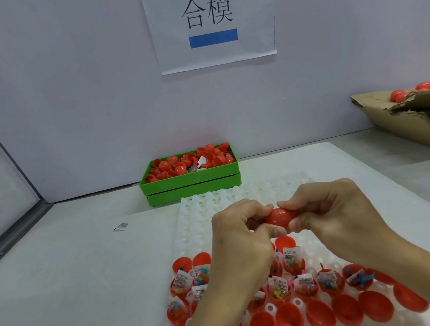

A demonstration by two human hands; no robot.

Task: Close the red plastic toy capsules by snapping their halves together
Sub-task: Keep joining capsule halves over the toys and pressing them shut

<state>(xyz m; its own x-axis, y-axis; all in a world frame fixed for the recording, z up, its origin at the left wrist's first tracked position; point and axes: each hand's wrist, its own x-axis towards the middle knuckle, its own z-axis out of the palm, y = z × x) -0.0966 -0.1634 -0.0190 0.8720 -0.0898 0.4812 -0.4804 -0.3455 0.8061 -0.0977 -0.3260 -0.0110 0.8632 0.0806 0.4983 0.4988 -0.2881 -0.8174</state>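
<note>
Above the white tray (188,220), you hold a red capsule (281,218) between both hands, its two halves meeting at a visible seam. Your left hand (240,237) curls its fingers and thumb round the capsule's left half; your right hand (331,213) pinches the right half between thumb and curled fingers. In the tray's near rows sit open red halves (291,319), and just behind them halves filled with small bagged toys (305,283). Beyond the tray's far edge stands a green bin (192,186) heaped with red halves. Well off to the tray's right lies a torn cardboard box (414,122) with more red capsules. A small packet (121,226) lies left of the tray.
</note>
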